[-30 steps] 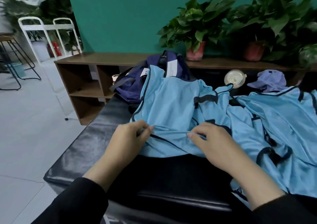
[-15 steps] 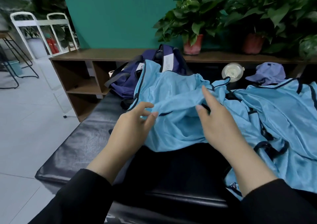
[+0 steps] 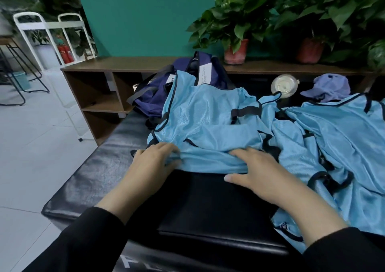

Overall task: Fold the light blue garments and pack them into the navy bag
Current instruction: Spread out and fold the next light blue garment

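A light blue garment (image 3: pixel 208 121) with dark trim lies across a black padded bench (image 3: pixel 100 167), and its far end rests on the navy bag (image 3: pixel 150 96). My left hand (image 3: pixel 154 165) grips the garment's near left edge, where the cloth bunches under the fingers. My right hand (image 3: pixel 256 171) lies flat on the near edge with fingers spread and the thumb on the bench. More light blue garments (image 3: pixel 343 138) are heaped to the right. The bag's opening is hidden behind the garment.
A brown wooden shelf unit (image 3: pixel 100 65) stands behind the bench with potted plants (image 3: pixel 235 50) on top. A lavender cap (image 3: pixel 329 86) and a clear lidded container (image 3: pixel 284 86) sit at the back right. A white metal rack (image 3: pixel 48 25) stands on the tiled floor at left.
Both hands lifted the garment's near part, carried it forward, and have come back down on the near edge. The garment now lies shorter, with a doubled near edge.
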